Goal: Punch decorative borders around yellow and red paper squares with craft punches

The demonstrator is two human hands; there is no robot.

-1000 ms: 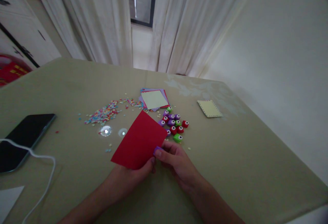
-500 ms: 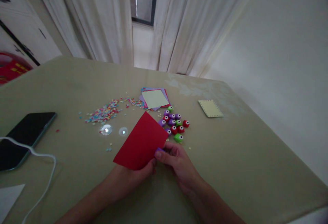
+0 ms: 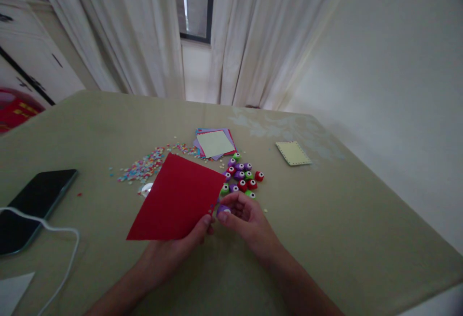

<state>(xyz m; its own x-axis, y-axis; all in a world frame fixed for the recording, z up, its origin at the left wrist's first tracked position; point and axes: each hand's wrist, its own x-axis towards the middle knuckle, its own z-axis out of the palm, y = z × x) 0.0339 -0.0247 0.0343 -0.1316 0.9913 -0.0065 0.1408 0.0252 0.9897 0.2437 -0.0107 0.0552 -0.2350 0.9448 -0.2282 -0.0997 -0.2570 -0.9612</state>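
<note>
My left hand (image 3: 181, 246) grips a square of red paper (image 3: 177, 198) by its lower right part, thumb on top. Small punched holes show along the paper's right edge, near my thumb. Between the thumb and fingers of my right hand (image 3: 246, 219) is a small purple craft punch (image 3: 223, 209), just beside that edge. A small gap seems to separate punch and paper. Beyond my right hand lies a cluster of several purple, red and green craft punches (image 3: 242, 175). The paper partly covers a shiny round disc (image 3: 146, 189).
Colourful paper confetti (image 3: 144, 164) is scattered left of a stack of coloured paper squares (image 3: 214, 143). A pale yellow square with a punched border (image 3: 293, 153) lies at the right. On the left are a black phone (image 3: 39, 205), a white cable (image 3: 61, 229) and a white sheet (image 3: 14, 291).
The punch has come off the paper's edge, and holes now show there. The red paper has turned and shifted left with my left hand; my right hand stays close by.
</note>
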